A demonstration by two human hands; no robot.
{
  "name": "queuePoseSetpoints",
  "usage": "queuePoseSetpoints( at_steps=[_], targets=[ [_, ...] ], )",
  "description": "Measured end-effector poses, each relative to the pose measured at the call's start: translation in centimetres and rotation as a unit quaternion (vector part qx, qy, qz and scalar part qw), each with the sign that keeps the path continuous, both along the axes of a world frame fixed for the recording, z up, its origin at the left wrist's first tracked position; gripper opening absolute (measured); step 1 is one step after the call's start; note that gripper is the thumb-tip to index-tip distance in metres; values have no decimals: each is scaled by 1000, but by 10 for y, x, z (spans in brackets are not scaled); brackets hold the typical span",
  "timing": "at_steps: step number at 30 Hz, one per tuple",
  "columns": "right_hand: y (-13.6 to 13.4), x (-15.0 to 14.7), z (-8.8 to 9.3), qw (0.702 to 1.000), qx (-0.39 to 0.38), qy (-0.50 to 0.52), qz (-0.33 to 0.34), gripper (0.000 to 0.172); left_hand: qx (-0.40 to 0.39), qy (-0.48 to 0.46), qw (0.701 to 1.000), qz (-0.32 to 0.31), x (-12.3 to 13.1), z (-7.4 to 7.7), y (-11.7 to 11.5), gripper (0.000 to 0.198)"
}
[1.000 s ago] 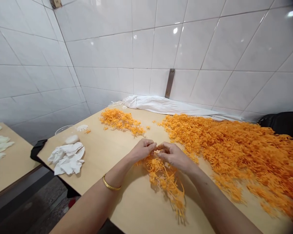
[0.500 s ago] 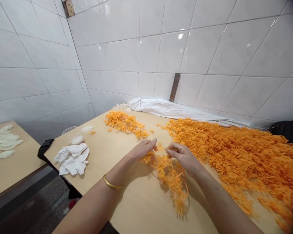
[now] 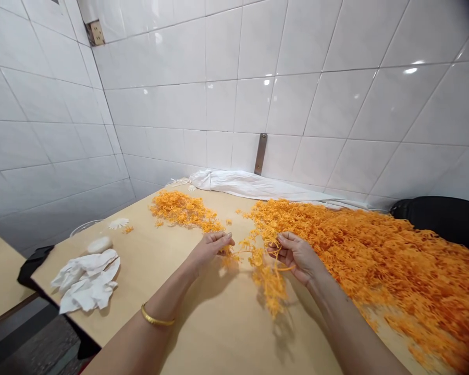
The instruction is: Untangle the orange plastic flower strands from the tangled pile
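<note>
Between my hands a tangled cluster of thin orange strands point(image 3: 271, 291) hangs over the wooden table point(image 3: 214, 333). My left hand point(image 3: 211, 250), with a gold bangle on its wrist, is closed on a small tuft at the cluster's left end. Thumb and fingers of my right hand point(image 3: 297, 255) pinch strands at the cluster's upper right. A large heap of the same orange strands point(image 3: 355, 239) spreads over the table's right side, beside my right hand. Beyond my left hand lies a smaller orange pile point(image 3: 183, 208).
Crumpled white tissue point(image 3: 88, 281) and a round white object point(image 3: 99, 245) lie at the left. White cloth point(image 3: 234, 183) runs along the tiled wall point(image 3: 172, 104). A black object point(image 3: 445, 216) stands at the back right. Another table point(image 3: 2, 276) is at far left.
My hands have moved apart, and strands now stretch between them. The hanging cluster has shifted left and up. The view has turned to the right, showing more of the black object.
</note>
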State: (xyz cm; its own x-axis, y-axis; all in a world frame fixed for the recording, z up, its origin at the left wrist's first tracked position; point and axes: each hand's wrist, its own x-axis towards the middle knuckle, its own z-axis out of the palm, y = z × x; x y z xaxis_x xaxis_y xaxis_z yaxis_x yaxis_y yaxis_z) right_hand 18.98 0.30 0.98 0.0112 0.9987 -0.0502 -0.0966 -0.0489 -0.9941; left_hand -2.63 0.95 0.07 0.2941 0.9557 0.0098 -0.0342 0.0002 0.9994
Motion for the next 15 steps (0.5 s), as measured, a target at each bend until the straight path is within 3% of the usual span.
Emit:
queuePoseSetpoints(
  at_steps=[3,8,12,15],
  targets=[
    [-3,-6,-2,991,-65,112,37,14,40,1,998,40,2,-1,0,29],
    [-6,-17,-8,980,-70,166,86,19,18,18,1000,7,13,-8,-4,23],
    [-8,-24,-6,975,-21,201,87,22,16,65,987,146,17,-7,-4,19],
    [-12,-29,-1,971,6,222,90,21,8,67,982,177,14,-4,-3,26]
  ],
)
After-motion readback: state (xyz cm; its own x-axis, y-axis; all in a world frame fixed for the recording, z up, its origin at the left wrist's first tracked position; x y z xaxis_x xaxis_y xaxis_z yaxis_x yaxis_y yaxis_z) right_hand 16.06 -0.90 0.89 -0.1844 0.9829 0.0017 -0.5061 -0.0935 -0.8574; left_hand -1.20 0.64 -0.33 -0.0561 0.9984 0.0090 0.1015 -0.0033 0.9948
